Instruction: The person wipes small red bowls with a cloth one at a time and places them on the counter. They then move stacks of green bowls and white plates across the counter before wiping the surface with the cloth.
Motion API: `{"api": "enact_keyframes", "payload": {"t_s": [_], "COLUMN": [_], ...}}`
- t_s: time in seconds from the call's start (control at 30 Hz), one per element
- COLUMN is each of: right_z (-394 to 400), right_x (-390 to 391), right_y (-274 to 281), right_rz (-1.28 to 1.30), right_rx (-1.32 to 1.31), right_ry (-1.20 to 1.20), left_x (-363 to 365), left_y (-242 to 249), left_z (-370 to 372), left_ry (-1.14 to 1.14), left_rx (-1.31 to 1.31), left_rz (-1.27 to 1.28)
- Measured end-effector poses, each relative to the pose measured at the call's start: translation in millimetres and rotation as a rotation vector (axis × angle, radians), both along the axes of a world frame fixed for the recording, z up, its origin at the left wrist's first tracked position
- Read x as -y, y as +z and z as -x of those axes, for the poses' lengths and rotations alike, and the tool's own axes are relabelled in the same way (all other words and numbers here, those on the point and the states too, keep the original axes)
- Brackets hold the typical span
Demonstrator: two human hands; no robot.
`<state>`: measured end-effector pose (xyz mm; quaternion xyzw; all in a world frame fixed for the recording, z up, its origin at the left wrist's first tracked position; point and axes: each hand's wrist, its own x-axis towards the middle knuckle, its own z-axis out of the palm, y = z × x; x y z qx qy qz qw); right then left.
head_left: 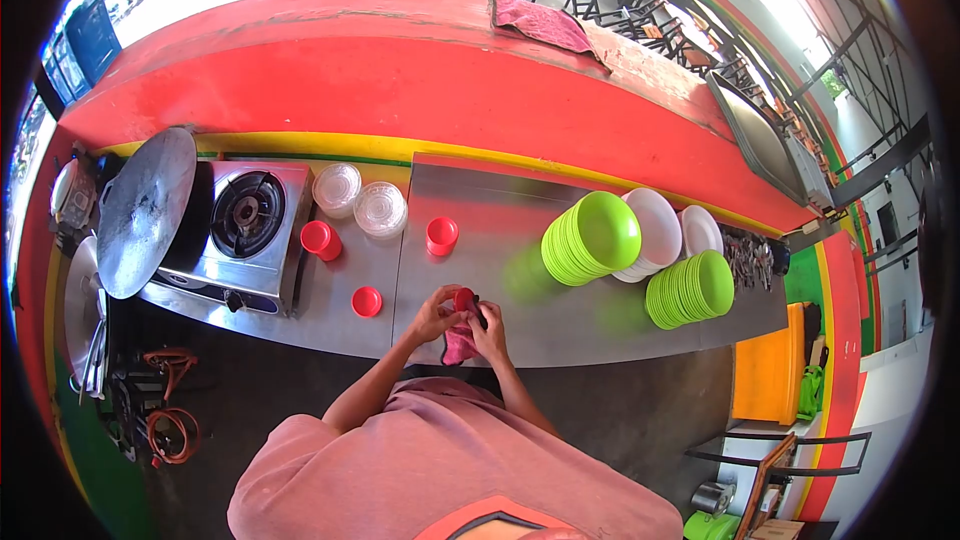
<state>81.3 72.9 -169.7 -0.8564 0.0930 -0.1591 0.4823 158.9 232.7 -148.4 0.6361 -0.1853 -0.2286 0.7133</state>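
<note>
My left hand (434,313) is closed around a small red cup (464,298) in front of me, near the front edge of the steel counter. Close beside it, my right hand (491,333) grips a dark pink cloth (459,347), which hangs below both hands. A dark edge of the cloth shows by the cup. Three more red pieces stand on the counter: a cup (442,236) beyond my hands, another cup (320,239) by the stove, and a low round red piece (367,301) to the left of my left hand.
At left are a gas stove (248,220) and a large wok (150,210). Clear plastic stacks (380,209) stand beside them. Green plate stacks (592,238), white plates (655,232) and cutlery (748,260) occupy the right side. A red wall (400,75) runs behind the counter.
</note>
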Motion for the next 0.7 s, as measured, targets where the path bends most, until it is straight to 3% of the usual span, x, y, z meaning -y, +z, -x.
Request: {"api": "enact_keyframes", "payload": {"t_s": [0.1, 0.2, 0.5, 0.7], "right_z": [-8.0, -20.3, -42.4, -45.3], "right_x": [-4.1, -8.3, -21.0, -23.4], "right_y": [20.8, 47.8, 97.7, 134.6], "right_rz": [-0.080, -0.169, -0.269, -0.433], "right_rx": [0.033, 0.022, 0.059, 0.020], "right_ry": [-0.024, 0.023, 0.115, 0.208], "left_x": [-9.2, -16.0, -15.8, -20.9], "left_y": [40.6, 49.8, 108.0, 106.1], "left_z": [-10.2, -23.6, -41.6, -50.0], "left_ry": [-0.076, -0.149, -0.064, -0.139], "left_rx": [-0.214, -0.283, -0.098, -0.104], "left_rz": [-0.006, 0.029, 0.333, 0.236]}}
